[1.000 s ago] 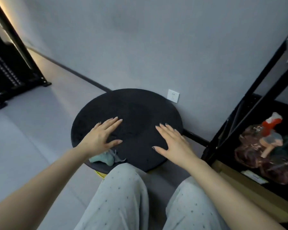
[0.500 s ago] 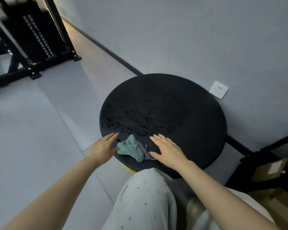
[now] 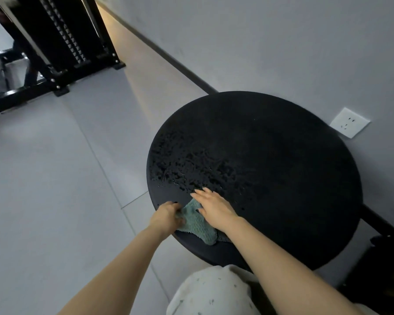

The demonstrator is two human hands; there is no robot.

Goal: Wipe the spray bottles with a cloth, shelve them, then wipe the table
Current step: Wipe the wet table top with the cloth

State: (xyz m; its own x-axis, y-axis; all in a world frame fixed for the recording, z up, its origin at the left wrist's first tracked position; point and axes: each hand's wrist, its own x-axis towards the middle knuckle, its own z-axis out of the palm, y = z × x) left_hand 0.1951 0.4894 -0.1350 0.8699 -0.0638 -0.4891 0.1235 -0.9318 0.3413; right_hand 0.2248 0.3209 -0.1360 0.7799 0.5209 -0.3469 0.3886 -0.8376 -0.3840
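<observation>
A round black table (image 3: 282,155) stands against the wall, its left half beaded with water drops. A small teal cloth (image 3: 196,226) lies at the table's near left edge. My left hand (image 3: 167,215) curls its fingers on the cloth's left edge. My right hand (image 3: 214,206) lies flat on the cloth's right part with fingers straight, pointing up and left. No spray bottles are in view.
A white wall socket (image 3: 349,122) sits on the grey wall behind the table. A black metal rack (image 3: 62,42) stands on the grey floor at the top left. A dark shelf frame (image 3: 382,258) shows at the right edge. My knee (image 3: 214,294) is below the table.
The view has swung left, so the shelf with bottles has left the frame. Both hands moved from resting apart on the table onto the cloth; the left now grips its edge.
</observation>
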